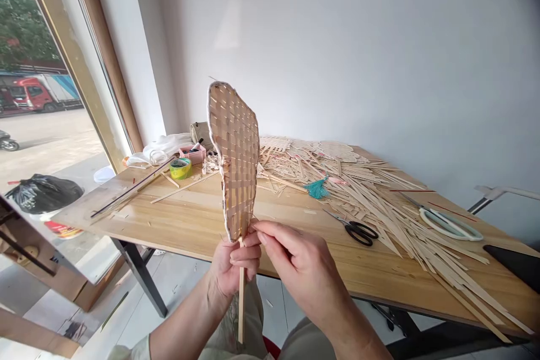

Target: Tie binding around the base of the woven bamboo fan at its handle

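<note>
A woven bamboo fan point(236, 152) stands upright in front of me, turned partly edge-on, with a pale cord bound along its rim. Its flat wooden handle points down toward my lap. My left hand point(234, 264) is closed around the top of that handle, just under the woven part. At the lower right corner of the weave, my right hand point(299, 264) pinches with thumb and forefinger. Whatever lies between those fingertips is too small to make out; a thin strand shows near them.
On the wooden table point(189, 214) lie many loose bamboo strips point(405, 219), black-handled scissors point(358, 232), white-handled scissors point(451, 225), a teal tassel point(317, 188), yellow-green tape point(180, 169) and a pink box point(194, 153). A black bag point(44, 194) sits to the left by the window.
</note>
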`<state>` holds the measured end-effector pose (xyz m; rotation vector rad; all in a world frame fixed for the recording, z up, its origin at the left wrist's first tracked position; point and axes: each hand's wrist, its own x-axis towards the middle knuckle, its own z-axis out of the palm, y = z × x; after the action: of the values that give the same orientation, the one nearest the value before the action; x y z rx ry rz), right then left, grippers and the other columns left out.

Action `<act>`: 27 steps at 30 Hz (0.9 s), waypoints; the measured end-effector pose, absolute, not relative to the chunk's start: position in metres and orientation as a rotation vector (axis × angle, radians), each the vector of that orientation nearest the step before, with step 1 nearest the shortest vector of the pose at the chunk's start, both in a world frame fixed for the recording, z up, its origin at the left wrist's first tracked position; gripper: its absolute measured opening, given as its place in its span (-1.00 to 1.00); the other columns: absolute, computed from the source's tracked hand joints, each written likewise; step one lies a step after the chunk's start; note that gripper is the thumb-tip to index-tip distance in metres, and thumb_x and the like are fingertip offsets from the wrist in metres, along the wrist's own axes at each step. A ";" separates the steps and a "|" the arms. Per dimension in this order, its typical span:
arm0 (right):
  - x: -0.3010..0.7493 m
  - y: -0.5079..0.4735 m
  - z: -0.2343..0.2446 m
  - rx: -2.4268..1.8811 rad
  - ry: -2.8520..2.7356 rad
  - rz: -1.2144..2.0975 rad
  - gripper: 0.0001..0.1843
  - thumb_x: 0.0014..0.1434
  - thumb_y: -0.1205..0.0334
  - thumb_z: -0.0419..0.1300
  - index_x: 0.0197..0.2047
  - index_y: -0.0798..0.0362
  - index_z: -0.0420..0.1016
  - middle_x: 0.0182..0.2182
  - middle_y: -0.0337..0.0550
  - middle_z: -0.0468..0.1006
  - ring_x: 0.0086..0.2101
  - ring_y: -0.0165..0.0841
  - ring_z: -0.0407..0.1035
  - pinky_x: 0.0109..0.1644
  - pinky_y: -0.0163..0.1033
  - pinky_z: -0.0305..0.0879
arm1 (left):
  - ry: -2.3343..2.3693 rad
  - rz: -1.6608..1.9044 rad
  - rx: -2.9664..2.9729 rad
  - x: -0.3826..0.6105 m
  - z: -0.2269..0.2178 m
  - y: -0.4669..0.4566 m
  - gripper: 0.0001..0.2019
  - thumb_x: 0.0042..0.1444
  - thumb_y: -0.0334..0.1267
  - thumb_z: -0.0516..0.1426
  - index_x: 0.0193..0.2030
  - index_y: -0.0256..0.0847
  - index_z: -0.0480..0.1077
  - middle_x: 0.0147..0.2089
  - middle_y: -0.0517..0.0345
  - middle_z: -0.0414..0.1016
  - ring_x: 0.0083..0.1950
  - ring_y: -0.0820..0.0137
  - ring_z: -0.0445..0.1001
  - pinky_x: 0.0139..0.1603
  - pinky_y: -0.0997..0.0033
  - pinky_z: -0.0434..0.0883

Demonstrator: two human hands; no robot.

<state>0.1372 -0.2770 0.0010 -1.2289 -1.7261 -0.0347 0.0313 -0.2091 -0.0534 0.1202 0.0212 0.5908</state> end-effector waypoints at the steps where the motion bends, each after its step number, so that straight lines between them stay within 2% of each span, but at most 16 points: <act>1: 0.135 -0.276 0.001 -1.234 -1.735 -0.023 -0.74 0.14 0.45 -0.01 -0.26 0.07 0.48 -0.38 -0.18 0.59 -0.42 -0.44 0.46 -0.36 -0.43 0.32 | 0.038 0.598 0.113 0.031 -0.055 -0.210 -0.79 0.07 -0.54 -0.07 -0.56 -0.31 0.16 -0.64 0.28 0.14 -0.75 0.77 0.11 -0.78 0.92 0.05; 5: 0.135 -0.275 0.000 -1.198 -1.722 -0.032 -0.74 0.14 0.44 -0.01 -0.24 0.07 0.48 -0.37 -0.19 0.59 -0.39 -0.43 0.47 -0.31 -0.42 0.35 | 0.136 0.636 0.229 0.031 -0.063 -0.208 -0.81 0.10 -0.47 -0.02 -0.53 -0.32 0.22 -0.65 0.29 0.13 -0.75 0.76 0.06 -0.77 0.89 0.05; 7: 0.135 -0.275 0.000 -1.172 -1.727 -0.047 -0.74 0.15 0.44 -0.01 -0.23 0.06 0.48 -0.37 -0.19 0.59 -0.39 -0.43 0.47 -0.32 -0.42 0.35 | 0.240 0.662 0.396 0.031 -0.065 -0.207 -0.84 0.13 -0.36 0.02 -0.46 -0.30 0.28 -0.60 0.26 0.21 -0.69 0.70 0.14 -0.71 0.79 0.15; 10: 0.136 -0.276 0.001 -1.176 -1.740 -0.065 -0.74 0.15 0.44 -0.02 -0.22 0.05 0.47 -0.39 -0.18 0.59 -0.42 -0.42 0.47 -0.35 -0.40 0.36 | 0.340 0.680 0.575 0.029 -0.066 -0.206 -0.82 0.16 -0.22 0.02 -0.21 -0.27 0.34 -0.30 0.12 0.39 -0.40 0.51 0.38 -0.43 0.50 0.40; 13: 0.136 -0.278 0.001 -1.195 -1.758 -0.085 -0.73 0.16 0.44 -0.02 -0.22 0.04 0.47 -0.40 -0.16 0.59 -0.43 -0.41 0.46 -0.37 -0.39 0.36 | 0.361 0.678 0.616 0.027 -0.064 -0.206 -0.74 0.15 -0.21 0.03 -0.04 -0.21 0.30 -0.04 0.02 0.35 -0.12 0.35 0.39 -0.16 0.25 0.41; 17: 0.138 -0.279 0.002 -1.215 -1.781 -0.116 -0.73 0.15 0.45 -0.02 -0.23 0.07 0.47 -0.41 -0.16 0.58 -0.45 -0.42 0.45 -0.39 -0.41 0.34 | 0.382 0.672 0.658 0.026 -0.062 -0.206 -0.72 0.15 -0.21 0.04 -0.01 -0.21 0.28 0.00 0.00 0.32 -0.07 0.32 0.37 -0.11 0.20 0.39; 27: 0.140 -0.282 0.006 -1.251 -1.799 -0.105 -0.73 0.14 0.45 -0.03 -0.32 0.04 0.48 -0.46 -0.20 0.57 -0.48 -0.43 0.44 -0.45 -0.42 0.28 | 0.334 0.644 0.682 0.027 -0.068 -0.200 -0.73 0.15 -0.21 0.03 -0.03 -0.23 0.29 -0.04 0.01 0.35 -0.13 0.35 0.39 -0.16 0.24 0.41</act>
<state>0.1399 -0.2818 0.0057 -1.2511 -1.7990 -0.1054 0.0265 -0.1999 -0.0679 0.6816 0.3345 0.6437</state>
